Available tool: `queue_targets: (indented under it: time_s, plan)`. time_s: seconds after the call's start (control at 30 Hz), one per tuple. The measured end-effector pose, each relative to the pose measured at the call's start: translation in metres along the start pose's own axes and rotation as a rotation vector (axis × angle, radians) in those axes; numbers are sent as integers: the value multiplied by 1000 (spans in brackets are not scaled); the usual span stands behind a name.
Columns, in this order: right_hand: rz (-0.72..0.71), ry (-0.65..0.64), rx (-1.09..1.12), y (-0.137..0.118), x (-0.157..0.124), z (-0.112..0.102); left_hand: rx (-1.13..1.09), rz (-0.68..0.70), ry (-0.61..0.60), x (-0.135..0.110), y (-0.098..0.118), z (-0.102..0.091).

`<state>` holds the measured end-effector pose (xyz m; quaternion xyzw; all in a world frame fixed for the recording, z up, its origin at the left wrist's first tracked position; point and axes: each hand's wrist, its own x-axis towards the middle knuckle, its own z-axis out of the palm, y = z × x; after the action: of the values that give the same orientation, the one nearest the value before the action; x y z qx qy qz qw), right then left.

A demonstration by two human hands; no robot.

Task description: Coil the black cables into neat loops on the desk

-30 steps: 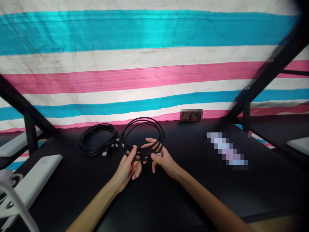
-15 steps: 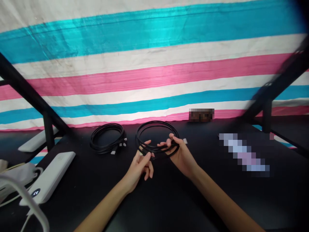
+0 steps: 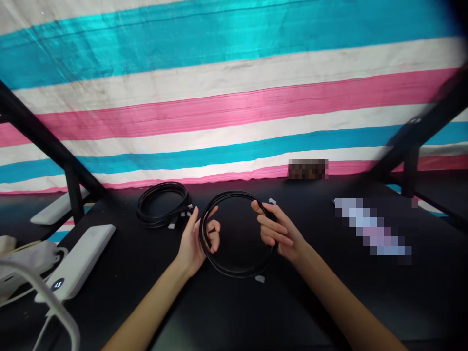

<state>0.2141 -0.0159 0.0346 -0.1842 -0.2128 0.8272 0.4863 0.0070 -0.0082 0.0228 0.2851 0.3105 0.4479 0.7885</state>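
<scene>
A black cable coiled into a ring (image 3: 234,265) hangs between my two hands above a black table (image 3: 329,292). My left hand (image 3: 195,241) grips the ring's left side with fingers curled round it. My right hand (image 3: 280,231) holds the right side, fingers bent over the strands. White plug ends show at the ring's top right and at its bottom. A second coiled black cable (image 3: 163,204) lies flat on the table just left of my left hand.
A white power bank (image 3: 78,261) with a lit display lies at the table's left, with white cords and another white bar beyond it. Black frame struts slant at both sides. A striped cloth (image 3: 234,97) hangs behind the table.
The ring has been turned and spread wider, now facing me more openly. My hands have moved apart to its left and right sides. The view has shifted slightly.
</scene>
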Motion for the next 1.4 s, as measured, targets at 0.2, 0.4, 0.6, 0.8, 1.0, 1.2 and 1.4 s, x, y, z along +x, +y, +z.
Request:
queue_targets:
  time_s: [0.2, 0.4, 0.6, 0.8, 1.0, 1.2, 1.4]
  plan:
    - [-23, 161, -274, 1, 3, 4, 367, 181, 56, 1, -10, 2]
    - [-181, 308, -600, 12, 8, 3, 523, 277, 139, 6, -13, -4]
    - [-409, 424, -833, 19, 13, -3, 634, 269, 182, 6, -9, -5]
    - [-530, 523, -963, 21, 15, -9, 779, 375, 253, 6, -13, -7]
    - [-420, 471, -1048, 20, 13, -5, 903, 359, 259, 8, -13, -13]
    - [-321, 385, -1139, 24, 10, 0, 1024, 422, 271, 6, -18, -14]
    - [-307, 371, -1159, 27, 10, -2, 1013, 418, 274, 8, -21, -19]
